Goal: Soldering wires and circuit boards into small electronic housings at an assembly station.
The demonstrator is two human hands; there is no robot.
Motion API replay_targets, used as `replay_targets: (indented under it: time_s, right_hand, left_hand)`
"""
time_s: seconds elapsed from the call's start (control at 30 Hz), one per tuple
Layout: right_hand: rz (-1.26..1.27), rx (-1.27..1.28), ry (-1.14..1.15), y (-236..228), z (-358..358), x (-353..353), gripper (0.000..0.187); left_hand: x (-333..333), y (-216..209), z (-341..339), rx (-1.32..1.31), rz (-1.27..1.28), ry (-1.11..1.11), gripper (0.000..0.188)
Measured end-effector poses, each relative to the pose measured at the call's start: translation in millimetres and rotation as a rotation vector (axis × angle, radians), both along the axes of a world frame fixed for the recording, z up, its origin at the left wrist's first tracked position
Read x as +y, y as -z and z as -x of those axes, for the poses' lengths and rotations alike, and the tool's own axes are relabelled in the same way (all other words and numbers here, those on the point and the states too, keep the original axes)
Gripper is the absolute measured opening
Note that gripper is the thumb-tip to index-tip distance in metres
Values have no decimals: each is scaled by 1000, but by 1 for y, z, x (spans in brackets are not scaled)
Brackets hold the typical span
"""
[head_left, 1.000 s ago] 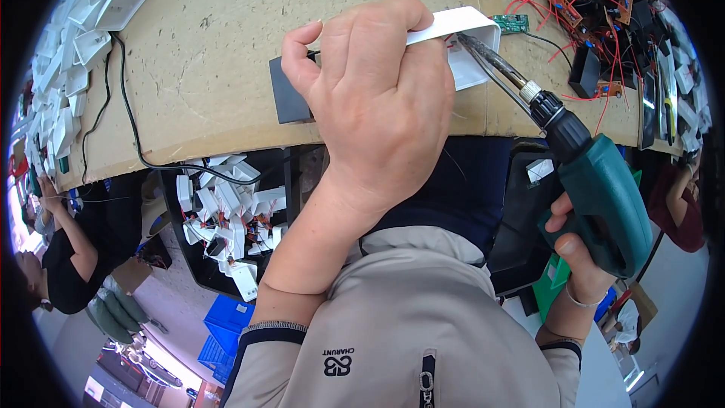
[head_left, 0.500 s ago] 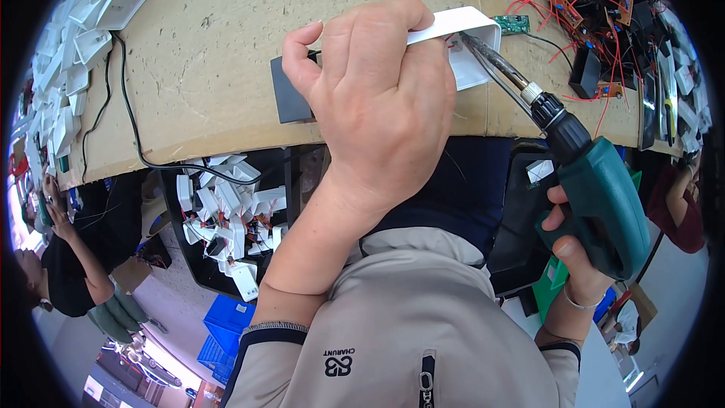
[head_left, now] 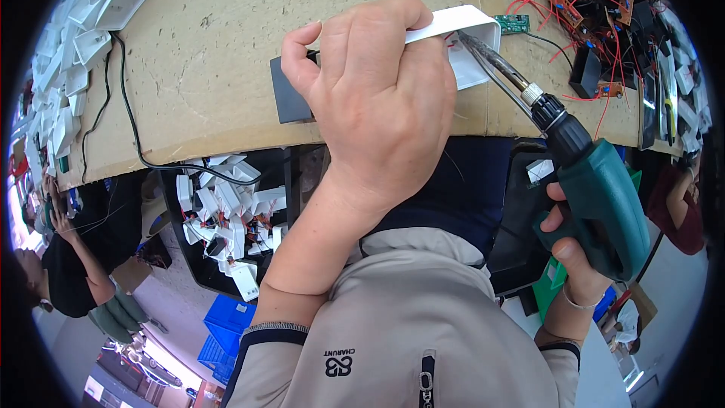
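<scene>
My left hand (head_left: 381, 98) is closed on a white plastic housing (head_left: 472, 72), its open side turned to the right. My right hand (head_left: 572, 257) grips the handle of a dark green soldering gun (head_left: 604, 196). The gun's metal tip, with a thin feed tube alongside, reaches inside the housing, near a bit of red wire. What exactly the tip touches is too small to tell. A black box (head_left: 293, 100) lies on the table, partly hidden by my left hand. Just right of the housing sits a small green circuit board (head_left: 513, 24) with a black lead.
White housings (head_left: 124, 0) are heaped at the far left beside a black cable (head_left: 132, 106). Red wires, brown boards (head_left: 610, 91) and black boxes crowd the right. Below the table edge, a black bin (head_left: 198, 268) holds wired white housings. Other people work at both sides.
My hands, the housing and the soldering gun have stayed practically still. At the far left, another person's hand has shifted slightly.
</scene>
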State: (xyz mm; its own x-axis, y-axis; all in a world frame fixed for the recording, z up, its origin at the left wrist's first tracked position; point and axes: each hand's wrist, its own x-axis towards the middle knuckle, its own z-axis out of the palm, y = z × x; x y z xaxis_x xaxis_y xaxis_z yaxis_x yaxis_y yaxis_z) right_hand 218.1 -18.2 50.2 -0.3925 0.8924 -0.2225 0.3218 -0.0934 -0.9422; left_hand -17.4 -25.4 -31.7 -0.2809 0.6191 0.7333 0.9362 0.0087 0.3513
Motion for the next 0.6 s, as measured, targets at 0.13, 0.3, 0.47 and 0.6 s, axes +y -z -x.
replay_targets:
  time_s: [0.13,0.3,0.47,0.6]
  right_hand:
    - [-23,-19,-24,1,0,2,70]
    - [-23,-20,-12,2,0,0,70]
    - [-20,-3,-26,4,-6,-3,71]
    - [-17,34,-22,2,-10,-8,69]
  left_hand:
    - [0,1,0,-6,-4,-1,8]
    - [1,1,0,1,-6,-5,7]
    - [0,0,1,-2,-3,-4,7]
    - [-1,-1,3,-14,14,11,6]
